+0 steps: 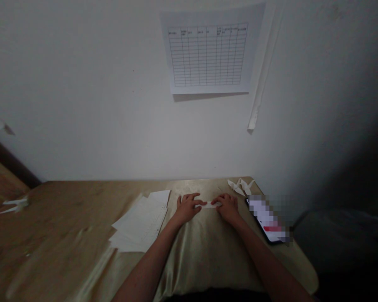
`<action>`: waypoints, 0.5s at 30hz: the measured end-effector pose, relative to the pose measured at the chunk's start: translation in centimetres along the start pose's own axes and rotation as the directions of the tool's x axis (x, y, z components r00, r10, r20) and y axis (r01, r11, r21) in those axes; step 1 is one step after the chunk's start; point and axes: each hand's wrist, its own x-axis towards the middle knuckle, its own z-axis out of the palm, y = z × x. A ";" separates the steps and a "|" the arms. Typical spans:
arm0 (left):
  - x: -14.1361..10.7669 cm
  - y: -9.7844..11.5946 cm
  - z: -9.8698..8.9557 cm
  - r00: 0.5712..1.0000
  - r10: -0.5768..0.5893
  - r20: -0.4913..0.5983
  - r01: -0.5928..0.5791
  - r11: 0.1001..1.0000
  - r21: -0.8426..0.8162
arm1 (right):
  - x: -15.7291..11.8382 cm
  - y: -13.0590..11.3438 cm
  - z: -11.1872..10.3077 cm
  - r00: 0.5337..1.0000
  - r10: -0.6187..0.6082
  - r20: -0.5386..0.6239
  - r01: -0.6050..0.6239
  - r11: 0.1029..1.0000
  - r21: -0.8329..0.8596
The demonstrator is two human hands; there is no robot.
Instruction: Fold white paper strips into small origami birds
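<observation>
A small white paper strip [208, 205] lies low over the cloth-covered table, between my two hands. At its left end is my left hand [188, 207], with the thumb and index finger closed on it and the other fingers bent and apart. My right hand [227, 206] grips the right end with its fingertips. The strip's ends are partly hidden under the fingers. To the left of my left hand lies a loose stack of white paper sheets [141, 224], overlapping and unevenly fanned.
A phone [267, 222] with a lit, partly blurred screen lies by the table's right edge. Crumpled white paper strips [240, 186] sit behind it. The shiny tan tablecloth [66, 226] has folds. A printed table sheet [209, 54] hangs on the wall [97, 105] behind.
</observation>
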 end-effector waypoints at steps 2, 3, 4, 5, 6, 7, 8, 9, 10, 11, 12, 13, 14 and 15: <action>-0.2 0.2 0.0 1.000 -0.005 -0.013 0.005 1.000 0.001 | 0.0 0.2 -0.2 1.000 -0.020 0.023 0.019 1.000 0.014; -0.3 0.4 0.0 1.000 -0.009 -0.021 0.009 1.000 -0.003 | 0.0 0.2 -0.3 0.999 -0.025 0.029 0.024 0.999 0.022; -0.4 0.6 -0.1 0.999 -0.012 -0.030 0.012 1.000 -0.009 | 0.0 0.2 -0.3 0.999 -0.027 0.029 0.026 0.999 0.029; -0.5 0.8 -0.1 0.999 -0.017 -0.042 0.016 1.000 -0.018 | 0.0 0.2 -0.4 0.999 -0.028 0.024 0.028 0.999 0.036; -0.5 1.0 0.0 0.998 -0.028 -0.054 0.026 0.999 -0.026 | -0.1 0.0 -0.4 1.000 -0.028 0.013 0.028 0.999 0.040; -0.6 1.2 0.0 0.997 -0.041 -0.070 0.038 0.999 -0.036 | -0.1 -0.1 -0.4 1.000 -0.025 -0.002 0.025 0.999 0.043; -0.6 1.5 0.0 0.995 -0.050 -0.086 0.046 0.998 -0.046 | -0.2 -0.3 -0.3 1.000 -0.019 -0.019 0.020 0.999 0.042; -0.6 1.7 0.1 0.993 -0.063 -0.104 0.057 0.997 -0.055 | -0.2 -0.5 -0.3 0.999 -0.012 -0.035 0.014 0.999 0.036; -0.6 2.0 0.1 0.990 -0.075 -0.118 0.068 0.996 -0.062 | -0.3 -0.7 -0.2 0.999 -0.007 -0.050 0.008 1.000 0.025; -0.6 2.2 0.2 0.988 -0.086 -0.132 0.078 0.995 -0.069 | -0.3 -0.9 -0.1 0.998 -0.003 -0.061 0.004 1.000 0.011; -0.6 2.4 0.3 0.985 -0.096 -0.147 0.086 0.994 -0.074 | -0.4 -1.1 0.0 0.998 0.000 -0.070 0.000 1.000 -0.006; -0.6 2.5 0.4 0.982 -0.102 -0.159 0.091 0.993 -0.079 | -0.4 -1.2 0.0 0.997 0.002 -0.079 -0.004 1.000 -0.025; -0.6 2.6 0.4 0.980 -0.108 -0.169 0.095 0.992 -0.084 | -0.5 -1.4 0.1 0.996 0.002 -0.087 -0.005 0.999 -0.041; -0.5 2.6 0.5 0.978 -0.111 -0.175 0.097 0.991 -0.089 | -0.5 -1.5 0.1 0.996 0.001 -0.094 -0.006 0.999 -0.054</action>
